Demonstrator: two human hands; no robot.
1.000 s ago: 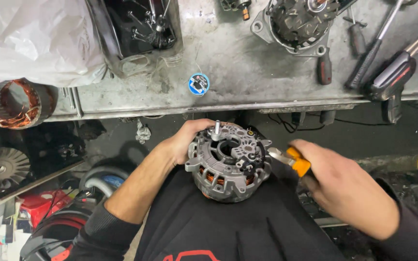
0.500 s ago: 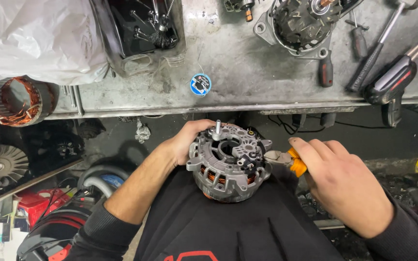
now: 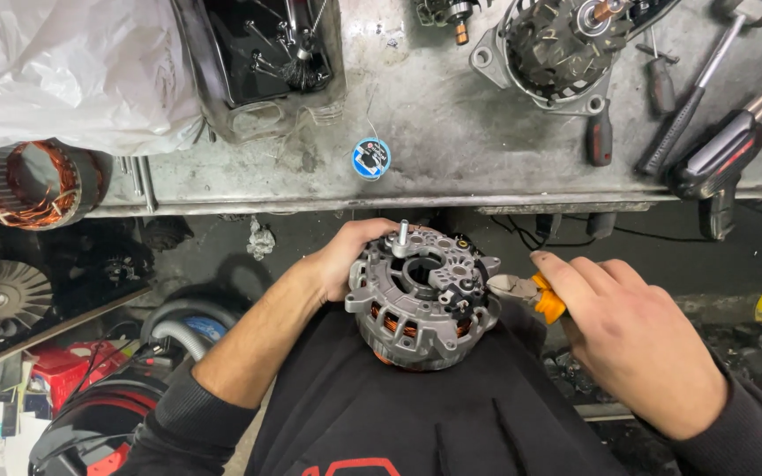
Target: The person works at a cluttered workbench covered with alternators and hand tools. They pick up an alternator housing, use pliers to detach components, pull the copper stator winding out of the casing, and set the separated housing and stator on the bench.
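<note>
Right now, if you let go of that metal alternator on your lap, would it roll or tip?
Probably heavy for its size: the alternator shows a metal housing and copper windings. Resting on soft cloth, steadied by the left hand, it might tip. Its round body could roll.

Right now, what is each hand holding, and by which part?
Left hand grips the grey metal alternator by its far-left rim. Right hand holds orange-handled pliers by the handles.

Matt grey cast-metal alternator [image 3: 421, 295], orange plastic-handled pliers [image 3: 531, 295], scuffed metal bench [image 3: 451, 167]
</note>
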